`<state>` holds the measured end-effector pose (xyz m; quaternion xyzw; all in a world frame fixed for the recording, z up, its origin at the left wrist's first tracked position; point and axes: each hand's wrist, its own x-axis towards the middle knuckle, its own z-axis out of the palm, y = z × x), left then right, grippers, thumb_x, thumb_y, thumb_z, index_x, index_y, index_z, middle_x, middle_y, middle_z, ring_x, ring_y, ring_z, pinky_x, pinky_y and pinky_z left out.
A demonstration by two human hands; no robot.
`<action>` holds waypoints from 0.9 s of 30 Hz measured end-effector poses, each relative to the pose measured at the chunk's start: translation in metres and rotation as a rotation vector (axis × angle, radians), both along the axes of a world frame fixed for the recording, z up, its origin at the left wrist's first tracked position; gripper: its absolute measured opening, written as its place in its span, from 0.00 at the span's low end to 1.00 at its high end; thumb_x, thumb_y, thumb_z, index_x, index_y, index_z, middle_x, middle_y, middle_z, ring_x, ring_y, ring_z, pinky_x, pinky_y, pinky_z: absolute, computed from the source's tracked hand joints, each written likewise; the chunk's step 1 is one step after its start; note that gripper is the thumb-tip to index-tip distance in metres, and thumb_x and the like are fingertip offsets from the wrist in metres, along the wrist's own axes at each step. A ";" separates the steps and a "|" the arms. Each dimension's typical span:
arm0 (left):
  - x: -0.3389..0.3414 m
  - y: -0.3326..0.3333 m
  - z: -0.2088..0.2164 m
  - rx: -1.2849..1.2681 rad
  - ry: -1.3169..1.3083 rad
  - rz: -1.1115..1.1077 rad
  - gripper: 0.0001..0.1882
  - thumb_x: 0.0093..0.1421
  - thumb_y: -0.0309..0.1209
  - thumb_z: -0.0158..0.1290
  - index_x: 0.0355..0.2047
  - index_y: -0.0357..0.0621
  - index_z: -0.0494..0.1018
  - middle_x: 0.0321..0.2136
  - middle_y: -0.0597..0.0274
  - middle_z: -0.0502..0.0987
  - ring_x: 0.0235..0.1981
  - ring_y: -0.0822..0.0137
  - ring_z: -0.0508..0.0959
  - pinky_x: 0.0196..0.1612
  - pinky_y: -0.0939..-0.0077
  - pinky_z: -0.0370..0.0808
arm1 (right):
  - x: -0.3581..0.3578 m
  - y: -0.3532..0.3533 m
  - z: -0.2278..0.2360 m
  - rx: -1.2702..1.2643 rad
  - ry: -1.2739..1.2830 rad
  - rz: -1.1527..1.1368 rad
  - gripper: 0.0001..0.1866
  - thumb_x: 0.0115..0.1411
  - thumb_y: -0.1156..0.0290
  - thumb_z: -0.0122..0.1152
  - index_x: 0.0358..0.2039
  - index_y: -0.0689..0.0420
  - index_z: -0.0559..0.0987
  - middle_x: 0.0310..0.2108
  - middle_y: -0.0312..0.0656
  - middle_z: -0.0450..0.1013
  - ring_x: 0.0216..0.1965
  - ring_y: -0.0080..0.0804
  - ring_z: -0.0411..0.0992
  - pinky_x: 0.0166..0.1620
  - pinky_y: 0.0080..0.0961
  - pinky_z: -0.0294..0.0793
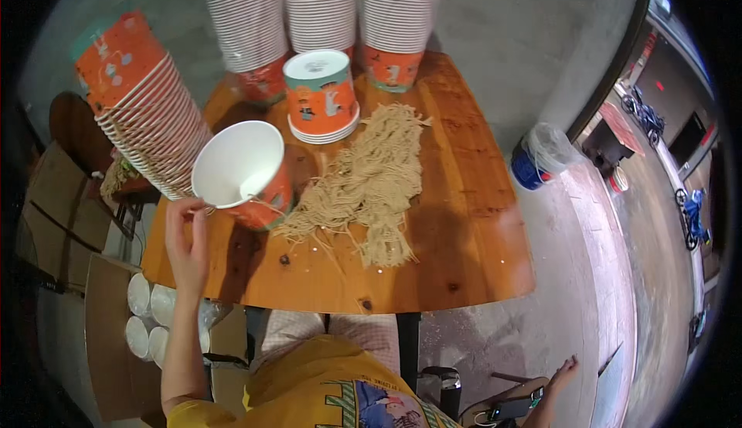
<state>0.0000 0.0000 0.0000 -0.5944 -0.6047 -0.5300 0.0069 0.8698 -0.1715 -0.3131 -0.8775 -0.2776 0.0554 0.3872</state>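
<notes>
Stacked buckets (154,119) and tan cords (375,184) flank the open white-lined bucket (246,163).

Beside the left hand (188,235), the open bucket (238,161) looks like smooth coated paper, faintly glossy inside. Right of that hand, the twine (379,173) is matt, rough and fibrous. Under both, the worktop (479,227) is varnished wood, softly shiny. Below the left hand sits a matt cardboard box (108,327); between the hands (564,375), a cloth shirt (309,381).
</notes>
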 end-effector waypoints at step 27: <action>0.032 0.016 -0.036 -0.362 -1.389 -0.568 0.15 0.65 0.29 0.43 0.48 0.33 0.68 0.45 0.52 0.74 0.49 0.62 0.73 0.54 0.69 0.69 | -0.703 0.208 0.263 0.239 0.680 1.588 0.09 0.65 0.70 0.48 0.36 0.62 0.73 0.30 0.42 0.73 0.34 0.27 0.71 0.40 0.23 0.70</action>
